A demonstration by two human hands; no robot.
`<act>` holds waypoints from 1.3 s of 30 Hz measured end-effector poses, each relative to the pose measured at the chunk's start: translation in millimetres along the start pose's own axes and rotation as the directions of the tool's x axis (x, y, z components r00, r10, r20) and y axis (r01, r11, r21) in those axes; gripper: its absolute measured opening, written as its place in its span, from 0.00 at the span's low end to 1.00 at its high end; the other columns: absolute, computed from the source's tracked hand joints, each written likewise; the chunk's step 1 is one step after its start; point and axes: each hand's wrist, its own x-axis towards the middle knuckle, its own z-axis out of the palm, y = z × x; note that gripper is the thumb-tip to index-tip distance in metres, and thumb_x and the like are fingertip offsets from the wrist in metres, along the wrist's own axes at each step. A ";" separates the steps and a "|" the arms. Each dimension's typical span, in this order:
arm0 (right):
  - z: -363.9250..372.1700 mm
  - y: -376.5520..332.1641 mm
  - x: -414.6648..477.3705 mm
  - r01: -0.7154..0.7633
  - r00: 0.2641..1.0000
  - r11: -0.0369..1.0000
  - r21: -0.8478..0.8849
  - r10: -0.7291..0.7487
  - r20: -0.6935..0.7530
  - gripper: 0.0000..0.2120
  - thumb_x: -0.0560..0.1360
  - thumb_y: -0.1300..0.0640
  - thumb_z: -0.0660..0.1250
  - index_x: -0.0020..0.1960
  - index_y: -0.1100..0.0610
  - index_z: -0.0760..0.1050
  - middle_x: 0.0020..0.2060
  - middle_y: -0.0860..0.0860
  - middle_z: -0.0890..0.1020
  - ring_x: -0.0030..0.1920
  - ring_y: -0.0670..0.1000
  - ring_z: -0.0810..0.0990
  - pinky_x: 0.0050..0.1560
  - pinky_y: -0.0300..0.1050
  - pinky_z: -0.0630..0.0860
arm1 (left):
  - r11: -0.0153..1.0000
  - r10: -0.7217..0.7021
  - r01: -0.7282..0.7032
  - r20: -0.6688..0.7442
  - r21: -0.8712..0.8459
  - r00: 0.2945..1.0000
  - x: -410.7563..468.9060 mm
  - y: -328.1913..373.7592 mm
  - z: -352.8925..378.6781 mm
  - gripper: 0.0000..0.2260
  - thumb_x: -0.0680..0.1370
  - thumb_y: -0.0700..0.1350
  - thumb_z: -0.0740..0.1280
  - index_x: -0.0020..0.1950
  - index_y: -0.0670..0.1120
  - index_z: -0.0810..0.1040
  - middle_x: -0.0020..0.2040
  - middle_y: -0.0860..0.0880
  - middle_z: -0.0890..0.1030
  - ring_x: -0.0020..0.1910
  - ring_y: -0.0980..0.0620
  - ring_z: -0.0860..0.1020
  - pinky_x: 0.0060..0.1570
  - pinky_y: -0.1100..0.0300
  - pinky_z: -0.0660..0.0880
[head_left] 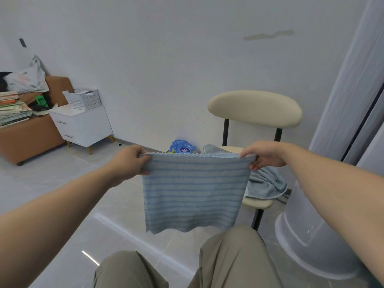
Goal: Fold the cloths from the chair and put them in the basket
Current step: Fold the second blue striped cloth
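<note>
The pale wall [166, 59] closes off the far side, and the grey tiled floor [62, 183] lies open on the left between the person's knees and the brown sofa [31, 138]. On the right the room is tight: a white round column [311, 235] stands just beside the cream chair [254, 108]. A white nightstand [83, 125] sits against the sofa's end and carries the white perforated basket [83, 99], well apart from the hands. The striped blue cloth [195, 192] hangs in the air in front of the chair, spread flat and facing the person. Its top edge runs left to right, about level, and its stripes run the same way. It looks close to square, slightly wider than tall. The scalloped bottom edge hangs free above the knees. A grey-blue cloth [266, 183] lies crumpled on the chair seat. The left hand [128, 161] pinches the cloth's top left corner with curled fingers, and the right hand [264, 154] pinches the top right corner. A blue packet [181, 146] shows just behind the top edge.
</note>
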 end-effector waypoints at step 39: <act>56.8 -62.5 -4.3 0.389 0.921 0.868 -0.308 -0.358 0.155 0.23 0.74 0.51 0.75 0.67 0.51 0.75 0.61 0.49 0.81 0.59 0.46 0.80 0.62 0.44 0.74 | 0.906 0.387 -0.380 0.002 0.188 0.922 27.5 74.5 40.0 0.24 0.69 0.51 0.79 0.53 0.50 0.68 0.41 0.49 0.82 0.37 0.53 0.77 0.37 0.59 0.72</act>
